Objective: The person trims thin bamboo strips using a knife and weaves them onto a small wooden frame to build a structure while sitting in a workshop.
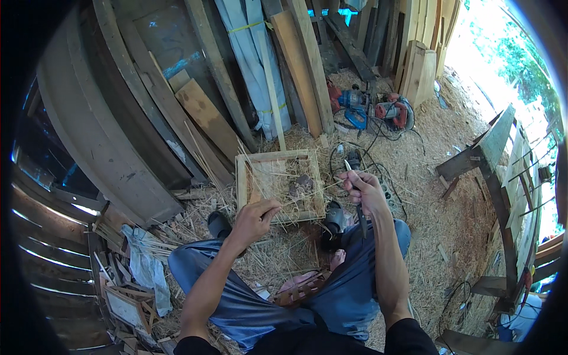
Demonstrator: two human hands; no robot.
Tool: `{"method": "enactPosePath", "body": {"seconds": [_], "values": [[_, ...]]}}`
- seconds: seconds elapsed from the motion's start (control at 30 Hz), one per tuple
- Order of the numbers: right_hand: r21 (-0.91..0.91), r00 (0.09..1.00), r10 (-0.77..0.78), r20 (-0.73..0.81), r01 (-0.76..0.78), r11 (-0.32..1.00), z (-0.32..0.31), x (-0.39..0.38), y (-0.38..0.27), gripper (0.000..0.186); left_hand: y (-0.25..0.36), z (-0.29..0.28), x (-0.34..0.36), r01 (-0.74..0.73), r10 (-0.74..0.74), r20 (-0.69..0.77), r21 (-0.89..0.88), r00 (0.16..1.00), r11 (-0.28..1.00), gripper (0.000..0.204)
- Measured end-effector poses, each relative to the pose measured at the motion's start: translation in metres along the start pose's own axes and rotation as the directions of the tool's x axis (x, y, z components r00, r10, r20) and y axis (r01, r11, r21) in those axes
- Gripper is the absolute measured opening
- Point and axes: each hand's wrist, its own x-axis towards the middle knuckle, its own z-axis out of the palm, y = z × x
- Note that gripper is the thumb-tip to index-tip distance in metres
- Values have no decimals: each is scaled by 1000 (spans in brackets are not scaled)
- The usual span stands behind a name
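Note:
My right hand (364,189) grips a knife (349,167), its pale blade pointing up and its long dark handle reaching down past my wrist. A thin pale strip (319,193) runs across near its fingers toward my left hand (254,218), whose fingertips are pinched on what looks like that strip. Below both hands lies a square wooden frame (242,177), strewn with thin strips and shavings, with a dark lump (300,182) inside on the right.
Boards (204,112) and a pale wrapped bundle (251,71) lean at the back. Power tools (393,112) with cords lie behind my right hand. A wooden structure (497,201) stands at the right, scrap wood (127,302) at lower left. My knees and sandals (216,223) flank the frame.

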Motion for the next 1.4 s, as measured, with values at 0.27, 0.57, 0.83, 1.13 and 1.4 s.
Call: {"method": "enactPosePath", "body": {"seconds": [0.27,0.57,0.83,1.13,1.4], "values": [[-32,999,-39,7,40,999,-6,0,0,23,2,-4,-3,-20,21,33,-18,999,1000,14],[-118,964,-153,-218,130,985,-31,3,-4,21,-3,-12,-2,30,-29,39,-32,999,999,13],[-375,907,-316,-280,199,905,-29,7,12,30,-27,-14,4,260,-353,-92,-511,931,820,16],[-685,895,-377,239,431,588,72,14,64,25,-16,34,44,240,-360,-9,-730,933,640,19],[-794,968,-224,110,222,565,70,7,69,24,-22,25,53,248,-392,-30,-729,919,638,16]]}}
